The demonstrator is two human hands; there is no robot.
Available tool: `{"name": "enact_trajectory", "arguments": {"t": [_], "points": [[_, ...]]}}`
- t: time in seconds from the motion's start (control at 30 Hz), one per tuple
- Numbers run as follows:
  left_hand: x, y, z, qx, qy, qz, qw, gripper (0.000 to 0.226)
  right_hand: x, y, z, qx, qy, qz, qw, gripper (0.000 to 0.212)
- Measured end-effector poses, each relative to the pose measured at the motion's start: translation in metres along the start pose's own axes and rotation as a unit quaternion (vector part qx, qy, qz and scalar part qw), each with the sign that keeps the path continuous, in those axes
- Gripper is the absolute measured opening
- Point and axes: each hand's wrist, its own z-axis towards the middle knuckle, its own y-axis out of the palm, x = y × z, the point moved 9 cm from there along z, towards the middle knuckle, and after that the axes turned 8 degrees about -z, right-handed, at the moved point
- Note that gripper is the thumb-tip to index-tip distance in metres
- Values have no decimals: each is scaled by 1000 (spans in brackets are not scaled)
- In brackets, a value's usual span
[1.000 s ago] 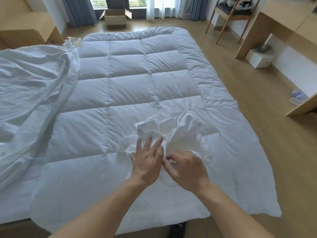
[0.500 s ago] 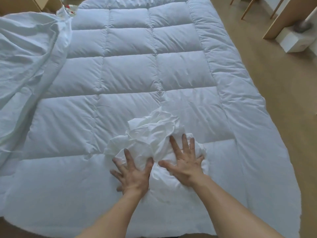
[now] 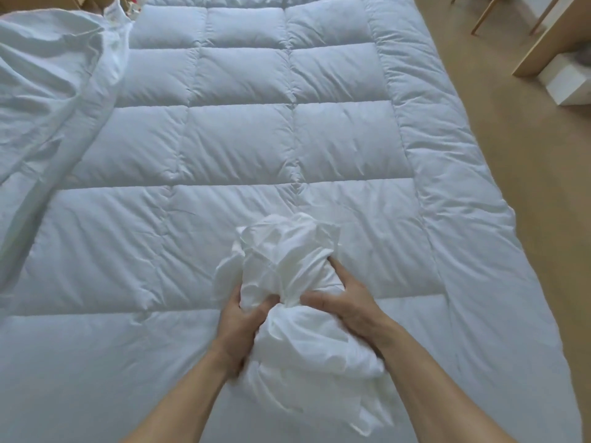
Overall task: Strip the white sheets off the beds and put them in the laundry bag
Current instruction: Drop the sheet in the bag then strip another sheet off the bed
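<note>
A crumpled bundle of white sheet [image 3: 287, 260] rests on the quilted white duvet [image 3: 243, 139] near the bed's foot. My left hand [image 3: 238, 324] grips the bundle's left side, with its thumb pressed into the cloth. On the right side, my right hand [image 3: 348, 302] clasps the bundle, fingers wrapped around the fabric. Part of the sheet trails down between my forearms toward the near edge. A second loose white sheet [image 3: 48, 100] lies heaped at the left side of the bed. No laundry bag is in view.
Wooden floor [image 3: 527, 187] runs along the bed's right side. A white box [image 3: 569, 81] and a wooden desk panel [image 3: 543, 43] stand at the upper right, with chair legs [image 3: 479, 17] behind them.
Both hands went from lying flat and spread on the bundle to closing around it from either side. The bundle is now gathered tighter, and my view has come closer to the bed.
</note>
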Motion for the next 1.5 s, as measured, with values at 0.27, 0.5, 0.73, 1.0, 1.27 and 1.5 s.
{"name": "enact_trajectory", "arguments": {"t": [0.27, 0.5, 0.73, 1.0, 1.27, 1.5], "points": [[14, 36, 49, -65, 16, 36, 997, 77, -29, -56, -4, 145, -27, -170, 974, 118], [34, -1, 52, 113, 59, 429, 894, 80, 18, -23, 26, 157, 9, -264, 952, 120], [78, 147, 8, -191, 448, 526, 697, 54, 19, -29, 15, 184, 1, -203, 962, 122], [34, 103, 99, -189, 182, 586, 766, 75, 42, -28, -5, 257, 22, -276, 926, 129], [23, 104, 123, -173, 163, 635, 735, 88, 65, -34, -8, 267, 137, -212, 930, 125], [50, 147, 67, -200, 633, 517, 541, 69, 78, -34, -1, 300, 127, -228, 918, 128]]}}
